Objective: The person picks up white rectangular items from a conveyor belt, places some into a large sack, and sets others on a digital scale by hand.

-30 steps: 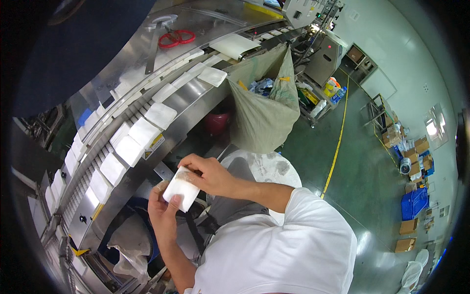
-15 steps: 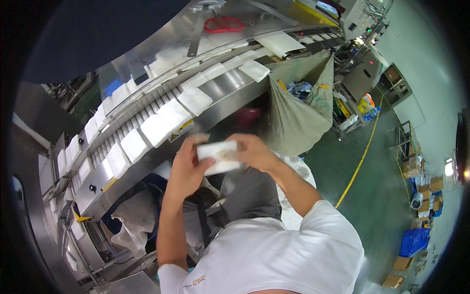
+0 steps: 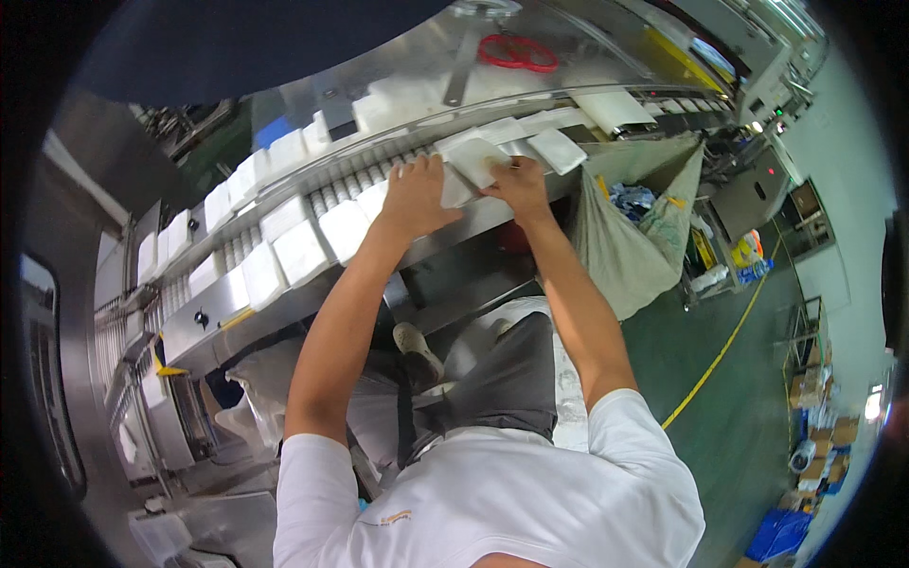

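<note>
Both my hands are over the near ledge of a roller conveyor (image 3: 333, 191), where flat white pads, like folded tissue, lie in a row. My right hand (image 3: 523, 187) pinches the near right corner of a white pad (image 3: 472, 159), tilted over the ledge. My left hand (image 3: 415, 201) lies palm down just left of it, thumb stretched out to the right, over another white pad (image 3: 456, 187); its fingertips are partly hard to make out. Further left along the ledge sit more pads, among them a white pad (image 3: 301, 252). Right of my right hand rests a single white pad (image 3: 557, 151).
Red-handled scissors (image 3: 517, 53) lie on the metal tabletop beyond the conveyor. A grey-green cloth sack (image 3: 630, 246) with scraps in it hangs right of my right arm. A white bag (image 3: 260, 393) hangs below the conveyor on the left. A yellow line (image 3: 724, 355) crosses the green floor.
My hands have moved from in front of my body, where they held a white pad, up and forward to the conveyor ledge. The view has shifted too.
</note>
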Tool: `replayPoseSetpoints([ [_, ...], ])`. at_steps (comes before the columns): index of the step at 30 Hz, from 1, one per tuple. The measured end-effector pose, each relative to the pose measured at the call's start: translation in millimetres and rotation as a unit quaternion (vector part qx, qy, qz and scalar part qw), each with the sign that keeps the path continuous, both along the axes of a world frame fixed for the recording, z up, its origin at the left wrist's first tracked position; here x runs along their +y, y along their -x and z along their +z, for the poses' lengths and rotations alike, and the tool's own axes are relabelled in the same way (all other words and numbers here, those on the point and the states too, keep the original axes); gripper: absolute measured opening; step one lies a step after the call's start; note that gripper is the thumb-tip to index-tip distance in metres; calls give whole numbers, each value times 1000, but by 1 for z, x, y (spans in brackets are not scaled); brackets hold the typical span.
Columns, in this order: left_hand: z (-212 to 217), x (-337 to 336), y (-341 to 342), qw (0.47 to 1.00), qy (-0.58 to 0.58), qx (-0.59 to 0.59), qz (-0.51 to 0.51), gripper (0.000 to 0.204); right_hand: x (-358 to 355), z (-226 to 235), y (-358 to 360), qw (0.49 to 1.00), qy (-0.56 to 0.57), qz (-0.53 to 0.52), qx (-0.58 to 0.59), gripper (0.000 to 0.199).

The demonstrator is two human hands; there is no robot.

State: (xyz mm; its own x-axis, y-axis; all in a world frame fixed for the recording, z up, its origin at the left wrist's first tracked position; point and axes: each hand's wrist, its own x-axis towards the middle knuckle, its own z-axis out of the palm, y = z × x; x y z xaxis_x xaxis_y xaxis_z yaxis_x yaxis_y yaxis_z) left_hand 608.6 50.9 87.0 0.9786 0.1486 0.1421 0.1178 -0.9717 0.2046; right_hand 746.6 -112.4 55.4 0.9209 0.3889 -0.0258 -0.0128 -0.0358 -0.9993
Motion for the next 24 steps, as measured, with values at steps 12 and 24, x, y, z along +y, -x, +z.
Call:
replayPoseSetpoints([
  [12, -24, -48, 59, 945, 26, -325, -1, 108, -103, 19, -3, 876, 335, 76, -339, 37],
  [24, 24, -180, 603, 684, -101, -161, 704, 86, 87, 6, 327, 730, 86, 667, -121, 23],
])
